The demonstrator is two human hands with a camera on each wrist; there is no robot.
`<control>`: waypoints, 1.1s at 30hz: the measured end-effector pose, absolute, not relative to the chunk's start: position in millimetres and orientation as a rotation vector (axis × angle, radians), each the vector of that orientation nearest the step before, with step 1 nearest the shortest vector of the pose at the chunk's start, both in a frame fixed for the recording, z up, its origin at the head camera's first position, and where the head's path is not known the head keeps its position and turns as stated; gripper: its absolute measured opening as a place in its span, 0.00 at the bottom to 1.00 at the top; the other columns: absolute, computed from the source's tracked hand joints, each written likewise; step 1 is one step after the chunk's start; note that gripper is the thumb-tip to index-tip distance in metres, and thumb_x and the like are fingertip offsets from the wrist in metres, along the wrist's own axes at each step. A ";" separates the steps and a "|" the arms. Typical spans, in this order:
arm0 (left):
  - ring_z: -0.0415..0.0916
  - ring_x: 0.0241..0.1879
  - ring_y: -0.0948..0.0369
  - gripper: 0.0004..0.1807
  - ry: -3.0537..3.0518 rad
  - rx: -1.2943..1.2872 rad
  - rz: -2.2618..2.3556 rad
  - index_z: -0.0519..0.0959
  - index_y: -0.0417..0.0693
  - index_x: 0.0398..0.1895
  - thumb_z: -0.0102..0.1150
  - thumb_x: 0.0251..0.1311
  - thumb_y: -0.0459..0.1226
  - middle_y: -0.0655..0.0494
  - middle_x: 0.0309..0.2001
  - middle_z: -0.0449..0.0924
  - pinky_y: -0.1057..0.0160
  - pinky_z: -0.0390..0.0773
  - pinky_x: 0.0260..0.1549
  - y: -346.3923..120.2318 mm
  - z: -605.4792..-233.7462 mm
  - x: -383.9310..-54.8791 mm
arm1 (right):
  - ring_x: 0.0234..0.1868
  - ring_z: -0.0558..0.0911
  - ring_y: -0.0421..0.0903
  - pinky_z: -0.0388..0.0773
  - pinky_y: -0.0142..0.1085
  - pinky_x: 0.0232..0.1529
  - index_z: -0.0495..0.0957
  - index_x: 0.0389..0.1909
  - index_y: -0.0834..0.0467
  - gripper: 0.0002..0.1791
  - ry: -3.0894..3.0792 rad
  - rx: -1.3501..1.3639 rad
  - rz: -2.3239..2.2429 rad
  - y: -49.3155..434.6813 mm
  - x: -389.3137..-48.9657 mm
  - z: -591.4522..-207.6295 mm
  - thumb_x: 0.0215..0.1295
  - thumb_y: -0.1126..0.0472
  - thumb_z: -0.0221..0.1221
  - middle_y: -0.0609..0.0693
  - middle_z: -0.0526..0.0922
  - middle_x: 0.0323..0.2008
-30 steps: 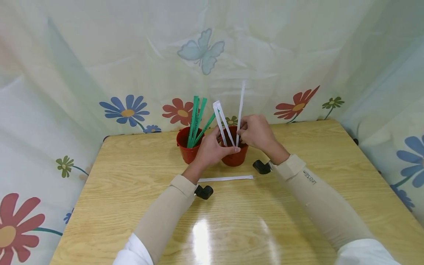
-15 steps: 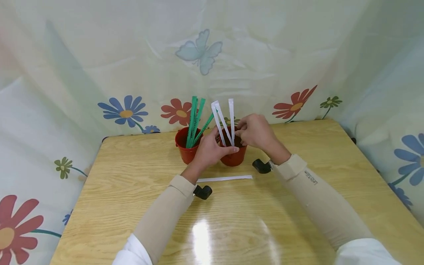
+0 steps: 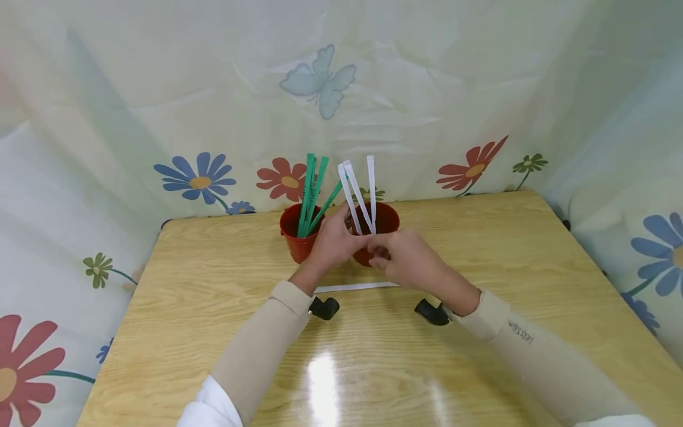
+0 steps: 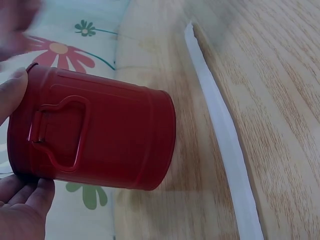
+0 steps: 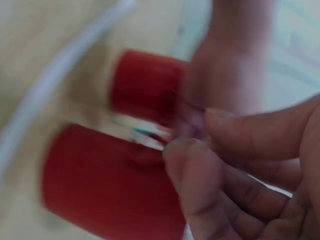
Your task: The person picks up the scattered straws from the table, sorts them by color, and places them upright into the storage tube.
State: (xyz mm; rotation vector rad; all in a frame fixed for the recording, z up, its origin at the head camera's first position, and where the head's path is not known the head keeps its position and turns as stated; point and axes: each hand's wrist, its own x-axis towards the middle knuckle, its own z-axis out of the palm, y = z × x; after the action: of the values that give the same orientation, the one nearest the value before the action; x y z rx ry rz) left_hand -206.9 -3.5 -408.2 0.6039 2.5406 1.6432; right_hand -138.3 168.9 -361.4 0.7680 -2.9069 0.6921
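My left hand [image 3: 335, 237] grips the right-hand red bucket [image 4: 120, 130] near its rim, thumb on the near side and fingers behind. Three white paper-wrapped straws [image 3: 372, 190] stand in that bucket, leaning apart, their lower ends hidden inside. My right hand [image 3: 408, 255] is in front of the bucket, fingers loosely curled with nothing between them; the right wrist view is blurred. Another white wrapped straw [image 4: 225, 130] lies flat on the table just in front of the buckets, partly covered by both hands in the head view.
To the left stands a second red bucket [image 3: 300, 250] with several green wrapped straws [image 3: 308, 196], one leaning right behind my left hand. A flower-printed curtain [image 3: 213, 107] hangs behind the wooden table [image 3: 203, 308] and at its sides.
My right hand set a third white straw in the right-hand bucket, let it go, and moved down toward me in front of the bucket. The left hand has kept its hold.
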 end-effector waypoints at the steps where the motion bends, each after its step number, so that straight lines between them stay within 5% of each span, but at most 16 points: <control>1: 0.81 0.64 0.48 0.38 2.532 0.594 1.650 0.70 0.53 0.70 0.78 0.58 0.43 0.52 0.64 0.83 0.49 0.84 0.60 -4.4 -408.3 -206.8 | 0.29 0.82 0.42 0.81 0.34 0.32 0.87 0.37 0.61 0.04 -2.941 0.805 0.667 167.8 -136.4 -367.0 0.63 0.68 0.69 0.49 0.88 0.29; 10: 0.82 0.63 0.49 0.42 2.527 0.598 1.649 0.70 0.51 0.71 0.80 0.54 0.47 0.52 0.61 0.84 0.51 0.85 0.59 -5.2 -406.9 -207.5 | 0.34 0.79 0.42 0.83 0.40 0.41 0.86 0.40 0.61 0.09 -3.007 1.009 0.500 165.8 -135.3 -409.9 0.59 0.73 0.69 0.51 0.87 0.35; 26: 0.79 0.67 0.52 0.42 2.552 0.555 1.597 0.70 0.51 0.71 0.79 0.55 0.49 0.55 0.64 0.82 0.51 0.83 0.62 -6.3 -402.7 -207.1 | 0.29 0.77 0.44 0.79 0.37 0.33 0.82 0.35 0.57 0.11 -3.113 1.227 0.153 162.2 -135.2 -430.9 0.60 0.76 0.64 0.49 0.80 0.29; 33: 0.78 0.67 0.51 0.42 2.535 0.556 1.600 0.70 0.50 0.71 0.79 0.55 0.47 0.54 0.64 0.81 0.50 0.83 0.62 -5.3 -403.4 -205.8 | 0.25 0.77 0.43 0.78 0.37 0.29 0.79 0.23 0.54 0.13 -3.114 1.324 0.047 169.9 -132.7 -426.9 0.53 0.76 0.64 0.46 0.78 0.22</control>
State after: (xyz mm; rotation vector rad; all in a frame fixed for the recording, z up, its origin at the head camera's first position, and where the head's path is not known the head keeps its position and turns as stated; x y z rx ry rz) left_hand -205.8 -5.3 -403.4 0.5559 2.5351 1.6001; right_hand -132.7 169.9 -426.9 1.3242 -3.1137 0.0474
